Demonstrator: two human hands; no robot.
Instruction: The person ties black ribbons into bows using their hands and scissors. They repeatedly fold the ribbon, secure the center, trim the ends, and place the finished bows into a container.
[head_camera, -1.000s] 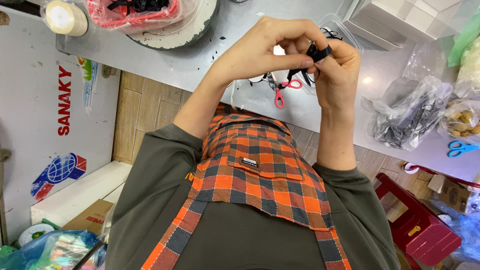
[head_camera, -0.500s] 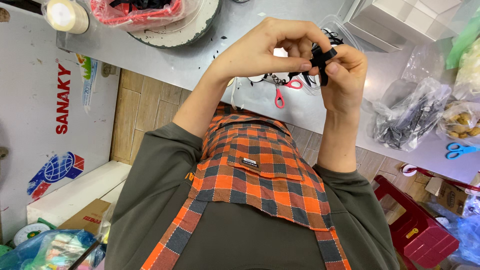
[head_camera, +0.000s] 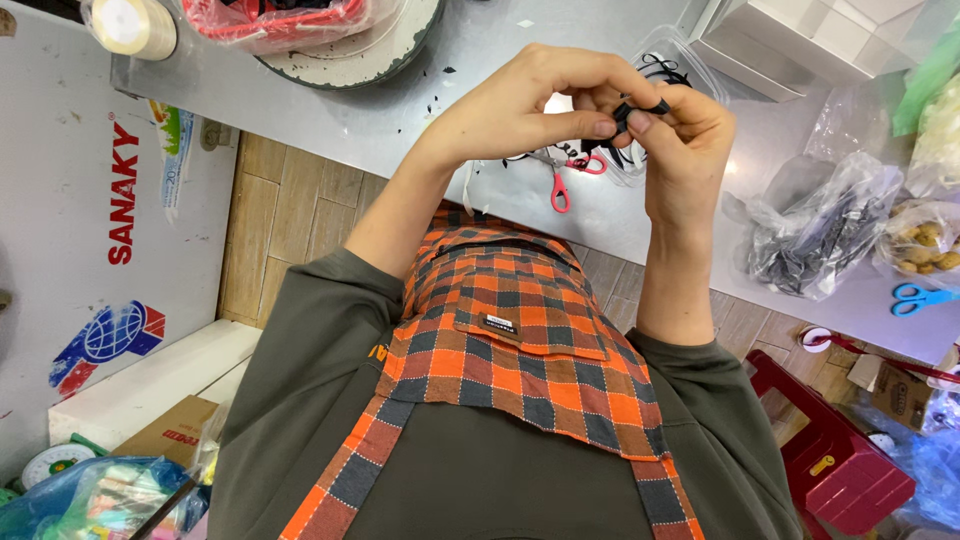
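Hands meet in the upper middle of the frame, above the grey table (head_camera: 420, 110). Your left hand (head_camera: 530, 110) and right hand (head_camera: 685, 140) both pinch one small black piece (head_camera: 640, 108) between fingertips, held just over a clear plastic tub (head_camera: 690, 62). Red-handled scissors (head_camera: 562, 185) lie below them; blue scissors (head_camera: 920, 298) sit at far right, beside bags.

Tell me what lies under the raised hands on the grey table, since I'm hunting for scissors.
Red-handled scissors lie on the grey table below the left hand and right hand; their blades are covered.
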